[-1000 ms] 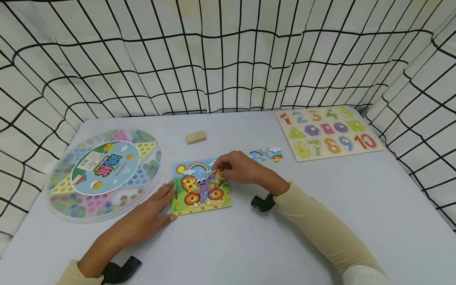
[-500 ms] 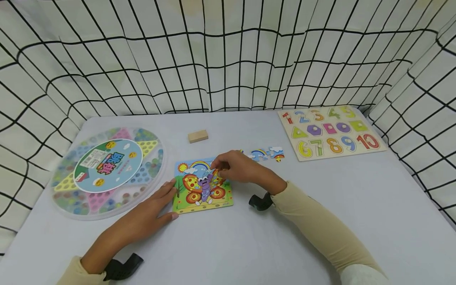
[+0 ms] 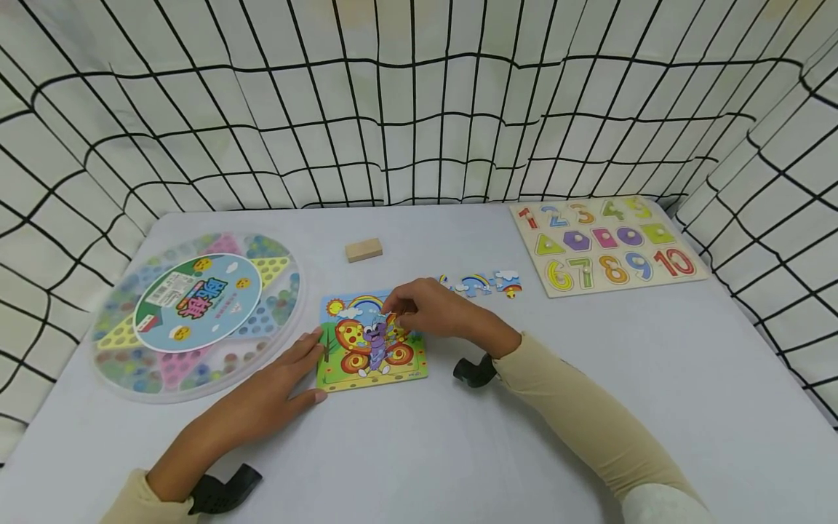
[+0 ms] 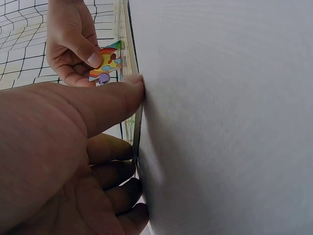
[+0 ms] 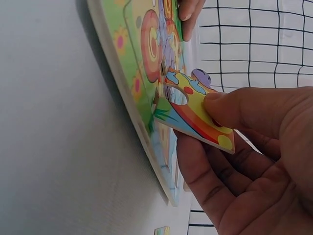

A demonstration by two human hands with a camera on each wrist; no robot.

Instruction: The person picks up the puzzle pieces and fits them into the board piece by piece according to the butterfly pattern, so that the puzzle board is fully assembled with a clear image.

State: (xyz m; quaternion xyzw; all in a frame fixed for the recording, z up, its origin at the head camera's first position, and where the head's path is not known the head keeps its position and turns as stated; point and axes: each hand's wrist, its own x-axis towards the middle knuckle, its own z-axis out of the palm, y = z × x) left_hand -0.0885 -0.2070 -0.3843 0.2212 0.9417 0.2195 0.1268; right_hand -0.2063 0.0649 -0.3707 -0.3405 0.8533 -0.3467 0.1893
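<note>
A butterfly jigsaw board [image 3: 373, 356] lies flat on the white table. My right hand [image 3: 435, 309] is over its upper right part and pinches a puzzle piece [image 5: 190, 110] between thumb and fingers. That piece is tilted above the board, yellow and red with a purple knob; one edge is close to the board, and contact is unclear. At the board's left edge my left hand [image 3: 271, 400] rests with its fingers and thumb extended, touching the side. In the left wrist view the piece [image 4: 108, 63] shows beyond the left thumb.
Loose puzzle pieces [image 3: 476, 284] lie behind the right hand. A wooden block [image 3: 364, 250] sits behind the board. On the left is a round game case [image 3: 196, 313] with coloured beads; on the right, a number board [image 3: 602, 247]. Black netting [image 3: 419, 124] surrounds the table.
The right hand has shifted slightly left over the board, still pinching the piece. The left hand stays at the board's edge. The head view has moved a little.
</note>
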